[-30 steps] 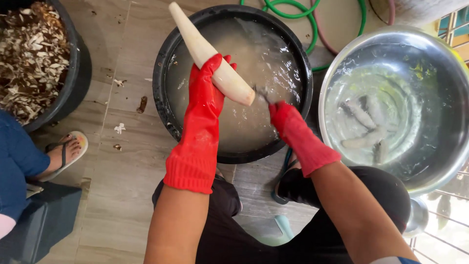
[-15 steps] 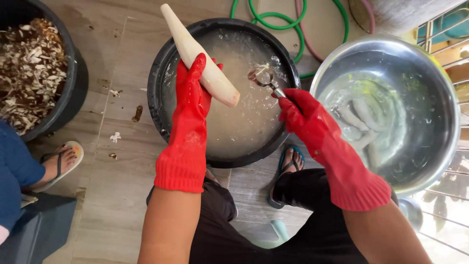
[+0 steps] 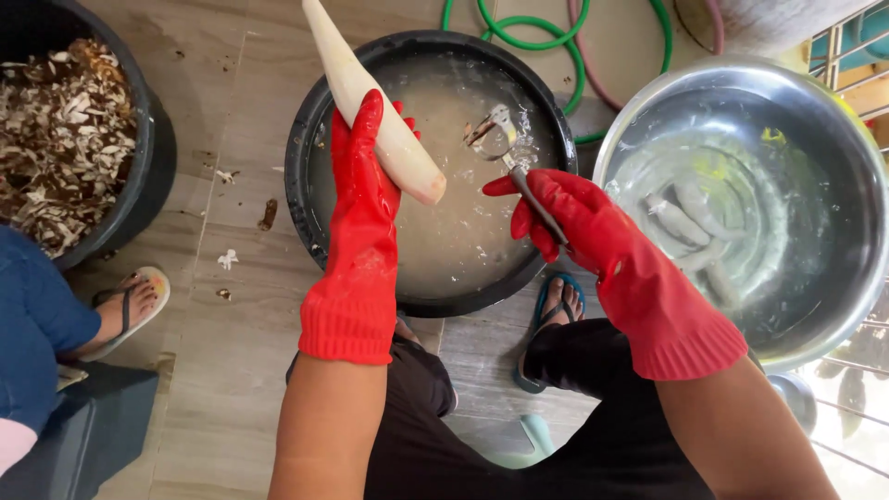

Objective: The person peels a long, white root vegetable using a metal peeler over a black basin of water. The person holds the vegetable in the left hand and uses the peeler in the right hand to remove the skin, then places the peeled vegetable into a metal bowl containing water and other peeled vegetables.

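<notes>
Now, root point(image 3: 370, 106): you are holding it over the black tub point(image 3: 310, 139), tilted.
Handling: probably stiff, wet, slippery; grip mid-length.
Look: pale, peeled, tapered.
Left hand point(image 3: 366, 181): you are wrapping it around the root.
Right hand point(image 3: 565, 218): you are clenching the peeler point(image 3: 505, 148).
Nearby: steel basin point(image 3: 833, 120).

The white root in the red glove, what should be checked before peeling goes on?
1. Left hand has a full grip on the peeled white root: ok.
2. Right hand holds the peeler: ok.
3. Peeler blade free of scraps: not ok, peel clings to it.
4. Root held over the black tub of cloudy water: ok.
5. Steel bowl within reach: ok.
6. Blade sharp: cannot tell.
</notes>
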